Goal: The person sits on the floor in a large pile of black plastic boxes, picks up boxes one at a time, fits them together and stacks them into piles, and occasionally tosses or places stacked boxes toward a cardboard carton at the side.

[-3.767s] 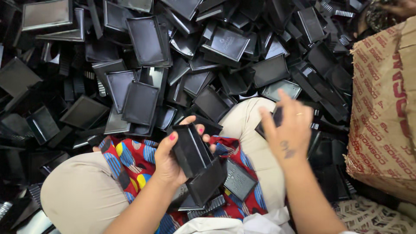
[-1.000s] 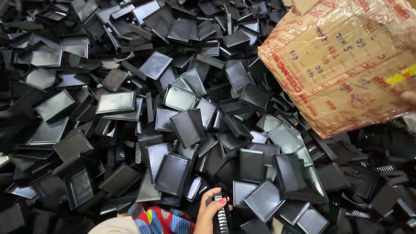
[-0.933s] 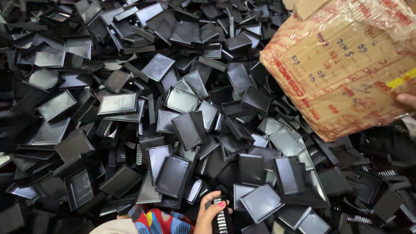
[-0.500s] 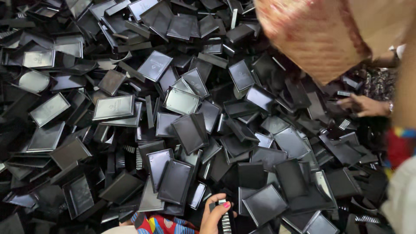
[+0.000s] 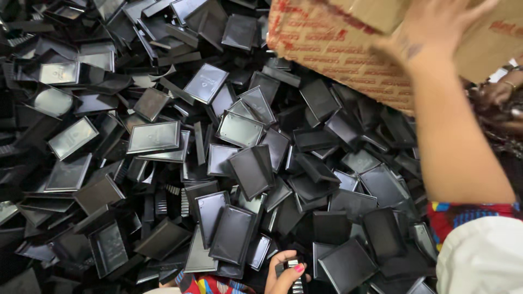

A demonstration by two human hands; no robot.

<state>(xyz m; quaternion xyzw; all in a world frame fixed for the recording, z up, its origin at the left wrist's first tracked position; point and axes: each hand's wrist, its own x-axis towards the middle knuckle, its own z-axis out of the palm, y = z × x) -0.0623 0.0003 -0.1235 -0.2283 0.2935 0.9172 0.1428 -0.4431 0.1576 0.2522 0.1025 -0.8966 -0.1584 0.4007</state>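
The right hand lies flat and spread against the cardboard box, tilted high over the heap of black plastic trays; its grip is a press, not a clasp, so the box could slide off and drop. The left hand, low down, pinches a small black ribbed piece that might slip into the pile.

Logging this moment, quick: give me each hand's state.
Left hand: closed on a small black ridged piece.
Right hand: open, palm pressed on the cardboard box.
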